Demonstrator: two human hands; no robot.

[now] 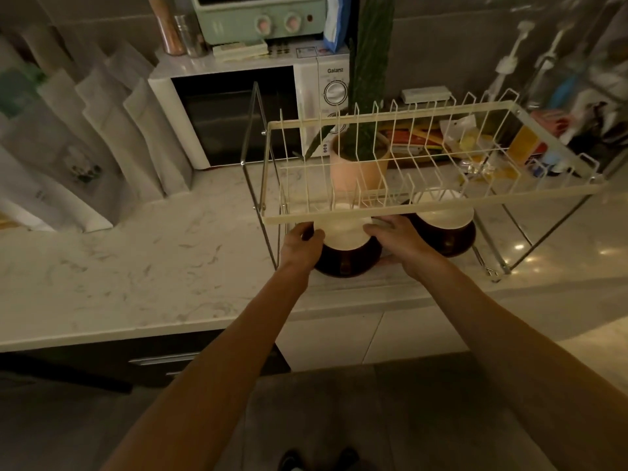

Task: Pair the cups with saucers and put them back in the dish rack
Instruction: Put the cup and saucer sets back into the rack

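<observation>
Two cups sit on dark brown saucers on the lower level of the dish rack (438, 209), under its cream wire upper tier. The near cup (343, 232) is cream-coloured and rests on its saucer (346, 263) at the front left of the rack. I have both hands around this cup: my left hand (300, 244) curls against its left side, fingers bent over the rim area, and my right hand (399, 241) presses against its right side, with fingers reaching behind it. Both hands are closed on the cup. The second cup (443, 217) stands just to the right on its own saucer (448, 239), partly hidden by the rack's front rail. The rack stands on a pale marble-patterned bench (136, 263). Behind the rack I see a pink plant pot (356, 171) holding a tall green plant, and further back a white microwave (238, 113) with a small green oven (261, 18) on top.
</observation>
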